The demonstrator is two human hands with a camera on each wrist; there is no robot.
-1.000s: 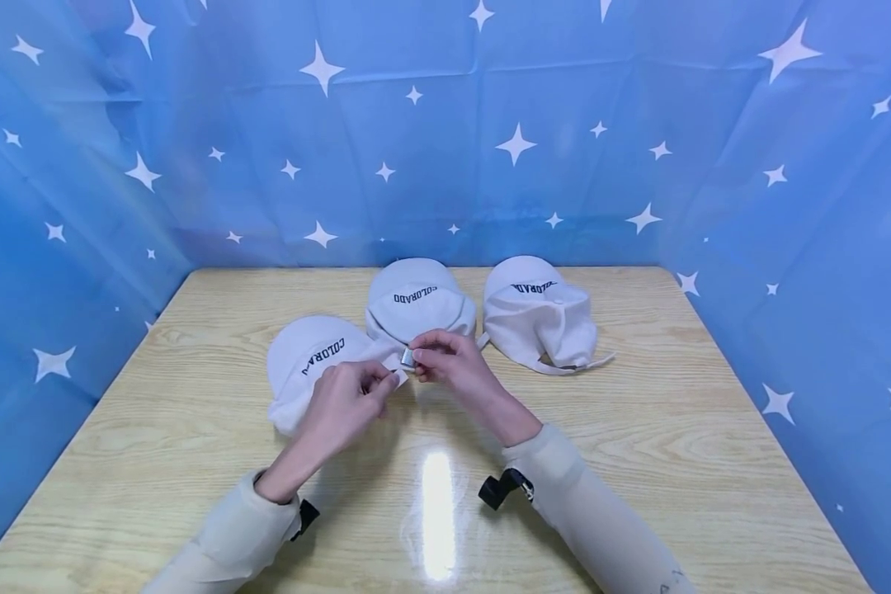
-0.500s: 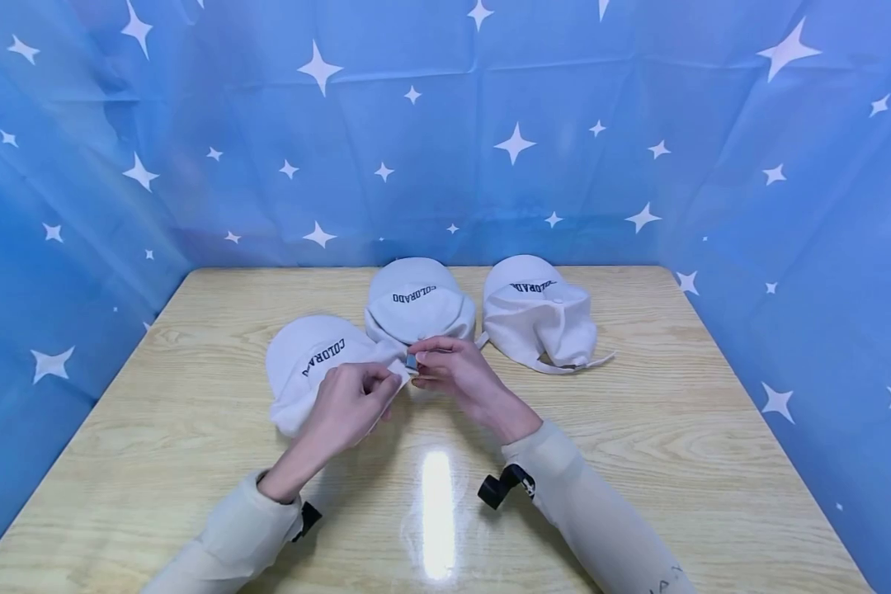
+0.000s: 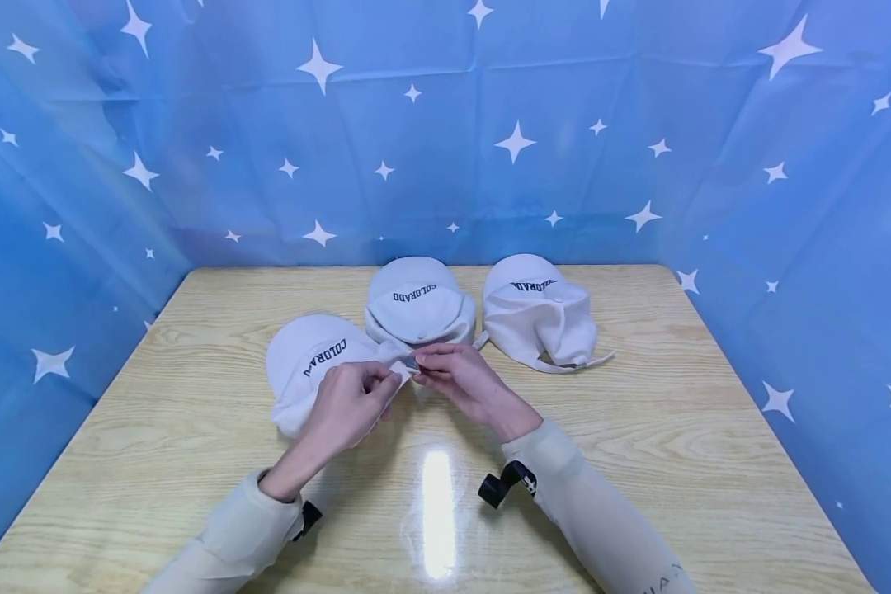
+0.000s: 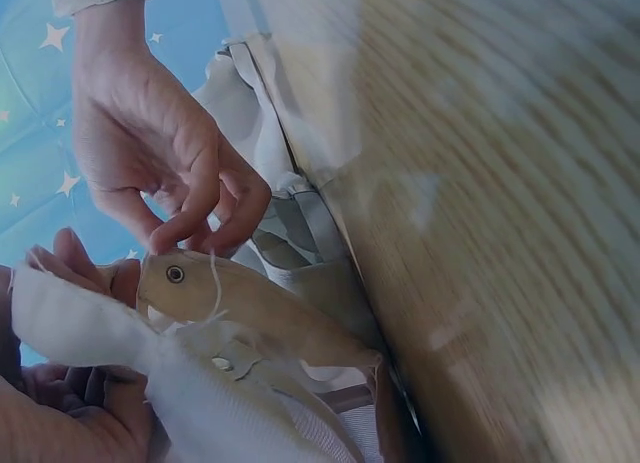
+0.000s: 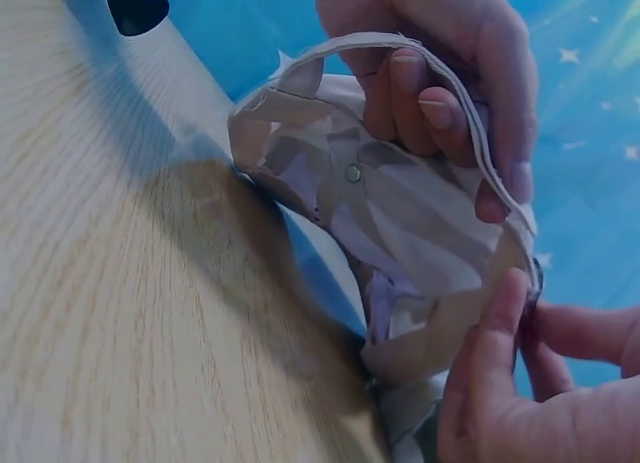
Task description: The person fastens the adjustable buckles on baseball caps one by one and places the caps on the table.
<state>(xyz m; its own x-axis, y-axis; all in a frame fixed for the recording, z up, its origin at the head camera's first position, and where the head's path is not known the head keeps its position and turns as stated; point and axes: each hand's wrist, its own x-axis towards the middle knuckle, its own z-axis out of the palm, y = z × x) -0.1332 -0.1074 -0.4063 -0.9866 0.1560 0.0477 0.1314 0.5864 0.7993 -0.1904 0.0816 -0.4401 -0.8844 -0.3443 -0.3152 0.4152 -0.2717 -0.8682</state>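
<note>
A white cap with dark COLORADO lettering lies at the left of the row, its back strap raised off the table. My left hand pinches the cap's strap, and that strap curves past its fingers in the right wrist view. My right hand pinches the other side at a small metal buckle, partly hidden by the fingers. The two hands' fingertips are close together. Inside the cap, the left wrist view shows a tan band with a round metal eyelet.
A second white cap sits just behind the hands. To its right is a third white cap, its strap end pointing right. All stand on the wooden table, before a blue star-patterned curtain.
The buckle has turned and is now more covered by my right fingers. My right hand has shifted slightly, and the strap end at my left hand now meets it. The other caps are unmoved.
</note>
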